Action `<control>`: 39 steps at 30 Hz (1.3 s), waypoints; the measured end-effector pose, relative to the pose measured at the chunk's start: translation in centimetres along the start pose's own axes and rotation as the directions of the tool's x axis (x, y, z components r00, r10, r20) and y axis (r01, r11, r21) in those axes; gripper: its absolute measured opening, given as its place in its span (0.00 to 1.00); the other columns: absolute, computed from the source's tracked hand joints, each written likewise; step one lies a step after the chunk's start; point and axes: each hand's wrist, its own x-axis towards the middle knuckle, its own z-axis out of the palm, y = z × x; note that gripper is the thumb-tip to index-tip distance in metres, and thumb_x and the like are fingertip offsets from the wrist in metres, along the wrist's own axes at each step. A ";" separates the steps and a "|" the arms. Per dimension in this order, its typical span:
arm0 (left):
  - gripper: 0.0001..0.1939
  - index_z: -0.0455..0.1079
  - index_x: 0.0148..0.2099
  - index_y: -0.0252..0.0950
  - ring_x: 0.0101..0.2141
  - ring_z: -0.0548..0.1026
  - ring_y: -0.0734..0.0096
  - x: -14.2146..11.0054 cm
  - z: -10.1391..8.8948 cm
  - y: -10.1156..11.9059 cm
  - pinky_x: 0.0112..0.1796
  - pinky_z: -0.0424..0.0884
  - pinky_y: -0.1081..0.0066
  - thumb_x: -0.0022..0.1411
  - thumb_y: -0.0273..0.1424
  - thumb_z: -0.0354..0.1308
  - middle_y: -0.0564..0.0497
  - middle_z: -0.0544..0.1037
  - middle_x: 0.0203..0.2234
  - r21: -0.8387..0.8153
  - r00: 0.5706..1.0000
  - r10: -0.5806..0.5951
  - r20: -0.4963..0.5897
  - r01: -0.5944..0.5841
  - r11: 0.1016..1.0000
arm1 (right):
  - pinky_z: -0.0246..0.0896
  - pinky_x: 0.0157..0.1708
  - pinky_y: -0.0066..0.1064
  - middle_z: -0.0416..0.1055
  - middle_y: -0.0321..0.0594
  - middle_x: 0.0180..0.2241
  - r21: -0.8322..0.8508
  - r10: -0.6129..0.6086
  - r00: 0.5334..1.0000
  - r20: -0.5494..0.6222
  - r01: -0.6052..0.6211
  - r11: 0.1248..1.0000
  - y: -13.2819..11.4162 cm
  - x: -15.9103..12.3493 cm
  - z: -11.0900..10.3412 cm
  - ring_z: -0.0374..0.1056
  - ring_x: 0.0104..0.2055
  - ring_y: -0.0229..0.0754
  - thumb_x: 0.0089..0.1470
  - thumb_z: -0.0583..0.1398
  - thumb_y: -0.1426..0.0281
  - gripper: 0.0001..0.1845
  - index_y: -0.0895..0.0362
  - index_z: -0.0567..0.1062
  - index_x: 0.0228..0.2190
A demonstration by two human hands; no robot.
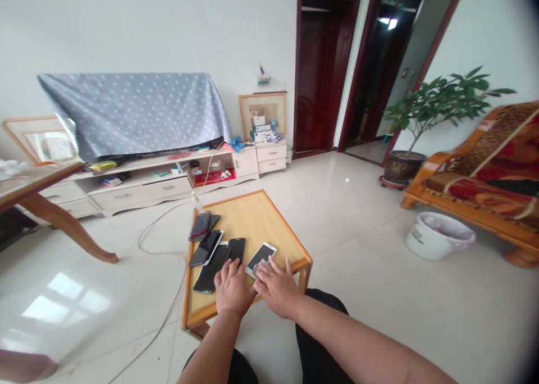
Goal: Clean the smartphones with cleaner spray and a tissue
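A white smartphone [266,251] with a dark screen lies at the near right part of a small wooden table [252,215]. My right hand [278,287] is over its lower end, with the thumb and forefinger pressing a small pale crumpled piece [260,264] onto the screen and the other fingers spread. Beside it, my left hand [236,289] rests with its fingers stretched out, close to the phone's lower left corner and a black phone [237,250]. More dark phones [213,274] overlap on the left side of the table, one beside a white-edged phone [214,248].
A pale cable [163,253] runs over the floor left of the table. The leg of another wooden table [80,232] stands at left. A white bucket [429,243] and a wooden sofa [475,199] are at right. A long white cabinet [138,196] lines the wall.
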 end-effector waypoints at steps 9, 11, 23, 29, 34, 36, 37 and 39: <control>0.28 0.72 0.58 0.39 0.67 0.52 0.51 -0.4 -1.1 1.0 0.63 0.49 0.52 0.62 0.49 0.53 0.44 0.66 0.64 0.041 1.000 -0.007 -0.009 0.007 0.999 | 0.17 0.66 0.65 0.57 0.35 0.68 -0.035 0.128 0.989 -0.071 -0.131 0.991 0.5 -0.6 -1.3 0.33 0.74 0.55 0.71 0.39 0.54 0.29 0.44 0.64 0.64; 0.29 0.71 0.59 0.39 0.67 0.53 0.52 -0.4 -1.1 0.9 0.63 0.50 0.52 0.62 0.49 0.53 0.44 0.66 0.65 0.054 1.000 0.005 -0.001 -0.005 0.999 | 0.16 0.66 0.64 0.59 0.33 0.67 -0.011 0.002 0.998 -0.060 -0.003 1.000 0.2 -1.0 -1.1 0.36 0.74 0.54 0.70 0.39 0.53 0.29 0.43 0.65 0.63; 0.28 0.71 0.59 0.40 0.66 0.56 0.51 -0.2 -0.7 0.6 0.61 0.54 0.51 0.61 0.48 0.53 0.44 0.67 0.64 0.080 0.999 0.039 -0.019 -0.037 0.996 | 0.18 0.66 0.65 0.60 0.36 0.67 0.018 0.004 0.998 -0.069 -0.003 1.000 -0.4 -0.6 -1.3 0.40 0.73 0.54 0.70 0.41 0.55 0.27 0.44 0.66 0.62; 0.29 0.72 0.57 0.38 0.67 0.54 0.50 -0.1 -0.2 0.5 0.62 0.53 0.50 0.62 0.50 0.51 0.43 0.67 0.64 0.077 0.998 0.037 -0.054 -0.033 0.996 | 0.17 0.65 0.68 0.60 0.37 0.67 -0.003 0.184 0.973 -0.137 -0.186 0.983 0.2 0.1 -1.5 0.36 0.73 0.57 0.71 0.42 0.56 0.27 0.46 0.66 0.63; 0.28 0.70 0.60 0.39 0.67 0.54 0.51 0.2 0.3 -0.1 0.63 0.52 0.51 0.62 0.47 0.52 0.45 0.66 0.65 0.057 0.999 0.049 0.002 -0.049 0.997 | 0.19 0.67 0.64 0.63 0.36 0.65 0.036 -0.045 0.998 -0.045 0.046 0.998 -0.2 0.2 -0.7 0.43 0.72 0.53 0.70 0.43 0.54 0.27 0.45 0.68 0.61; 0.29 0.70 0.59 0.39 0.67 0.54 0.51 0.3 0.4 -0.2 0.63 0.51 0.50 0.62 0.49 0.52 0.44 0.65 0.65 0.053 0.999 0.047 -0.011 -0.047 0.998 | 0.17 0.66 0.65 0.64 0.35 0.65 0.028 -0.014 0.998 -0.054 0.015 0.999 0.0 0.3 -0.9 0.41 0.73 0.54 0.71 0.43 0.55 0.26 0.43 0.70 0.60; 0.30 0.71 0.59 0.38 0.67 0.53 0.51 0.3 0.4 -0.2 0.63 0.50 0.50 0.63 0.50 0.52 0.44 0.65 0.65 0.049 0.999 0.045 -0.025 -0.044 0.998 | 0.17 0.66 0.65 0.64 0.34 0.65 0.020 0.029 0.997 -0.072 -0.028 0.999 0.2 0.3 -1.1 0.40 0.73 0.54 0.71 0.43 0.55 0.26 0.43 0.71 0.59; 0.30 0.71 0.59 0.38 0.67 0.53 0.50 0.3 0.3 -0.3 0.63 0.50 0.49 0.63 0.51 0.51 0.43 0.65 0.65 0.034 0.998 0.046 -0.032 -0.045 0.998 | 0.17 0.66 0.66 0.64 0.34 0.65 0.013 0.071 0.994 -0.087 -0.070 0.997 0.6 0.4 -1.5 0.38 0.73 0.55 0.71 0.43 0.56 0.25 0.43 0.73 0.57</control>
